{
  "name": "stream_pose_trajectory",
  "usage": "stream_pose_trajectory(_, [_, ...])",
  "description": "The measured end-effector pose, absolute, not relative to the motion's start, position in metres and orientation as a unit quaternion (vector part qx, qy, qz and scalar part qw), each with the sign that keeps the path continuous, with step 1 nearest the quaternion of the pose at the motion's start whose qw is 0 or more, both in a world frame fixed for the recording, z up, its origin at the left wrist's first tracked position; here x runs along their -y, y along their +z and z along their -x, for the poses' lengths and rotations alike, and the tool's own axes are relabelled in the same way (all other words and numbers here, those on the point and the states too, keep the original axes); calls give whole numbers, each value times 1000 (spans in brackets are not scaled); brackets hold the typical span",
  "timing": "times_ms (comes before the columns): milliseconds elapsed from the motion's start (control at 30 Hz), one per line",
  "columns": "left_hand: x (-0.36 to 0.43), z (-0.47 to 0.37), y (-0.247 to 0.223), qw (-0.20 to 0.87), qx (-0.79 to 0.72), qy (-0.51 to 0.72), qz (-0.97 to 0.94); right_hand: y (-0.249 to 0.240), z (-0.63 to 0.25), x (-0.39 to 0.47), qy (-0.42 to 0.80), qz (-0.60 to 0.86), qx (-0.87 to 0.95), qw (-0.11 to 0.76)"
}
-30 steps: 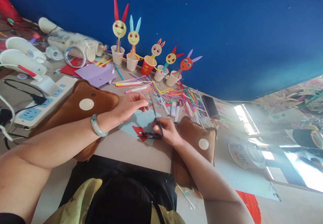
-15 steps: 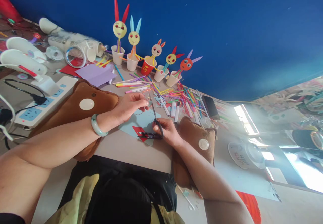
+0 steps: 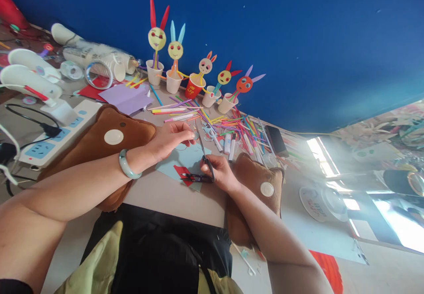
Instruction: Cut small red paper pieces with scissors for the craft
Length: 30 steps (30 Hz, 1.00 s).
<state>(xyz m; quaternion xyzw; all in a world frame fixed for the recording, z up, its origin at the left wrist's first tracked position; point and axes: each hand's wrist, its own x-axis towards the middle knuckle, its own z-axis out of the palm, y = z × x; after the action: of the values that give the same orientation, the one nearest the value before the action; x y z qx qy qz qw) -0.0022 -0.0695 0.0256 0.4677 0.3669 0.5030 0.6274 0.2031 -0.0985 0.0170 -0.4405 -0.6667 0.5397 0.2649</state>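
My left hand (image 3: pixel 174 138) is closed in a pinch on a small pale blue paper piece (image 3: pixel 196 135), partly hidden by the fingertips. My right hand (image 3: pixel 220 170) grips the black handles of a pair of scissors (image 3: pixel 201 141), whose blades point up and away beside the left fingertips. Beneath both hands lies a light blue sheet of paper (image 3: pixel 168 168). A red paper scrap (image 3: pixel 179 170) rests on it, with a dark pointed tool (image 3: pixel 197 178), like small snips, across it.
Brown cushions (image 3: pixel 84 152) lie under the left forearm and by the right arm. Beyond the hands are scattered colored sticks (image 3: pixel 179 108) and markers (image 3: pixel 232 146). Several rabbit-faced figures in cups (image 3: pixel 195 86) line the blue wall. A power strip (image 3: pixel 56 137) sits at left, a phone (image 3: pixel 276 140) at right.
Both hands and the scissors stay almost in the same place. The cloth on my lap has shifted slightly.
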Motion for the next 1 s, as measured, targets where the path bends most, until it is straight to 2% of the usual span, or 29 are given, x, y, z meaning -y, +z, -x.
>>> stream_pose_trajectory(400, [69, 2, 29, 625, -370, 503, -469, 12, -205, 97, 540, 449, 665, 255])
stream_pose_trajectory(467, [68, 2, 29, 623, -370, 505, -469, 16, -208, 94, 521, 446, 662, 303])
stream_pose_trajectory(567, [67, 2, 27, 626, -368, 506, -466, 24, -213, 88, 508, 420, 571, 489])
stream_pose_trajectory(600, [66, 2, 27, 628, -368, 504, -464, 27, -215, 86, 517, 406, 547, 518])
stream_pose_trajectory(667, [66, 2, 26, 631, -371, 500, -463, 27, -216, 83, 500, 409, 577, 500])
stream_pose_trajectory(767, [65, 1, 27, 621, -381, 502, -465, 17, -214, 85, 395, 461, 681, 409])
stream_pose_trajectory(867, [64, 1, 28, 611, -398, 503, -463, 8, -209, 90, 303, 505, 713, 379])
stream_pose_trajectory(1000, [65, 2, 29, 604, -401, 494, -480, 10, -207, 92, 367, 505, 709, 328])
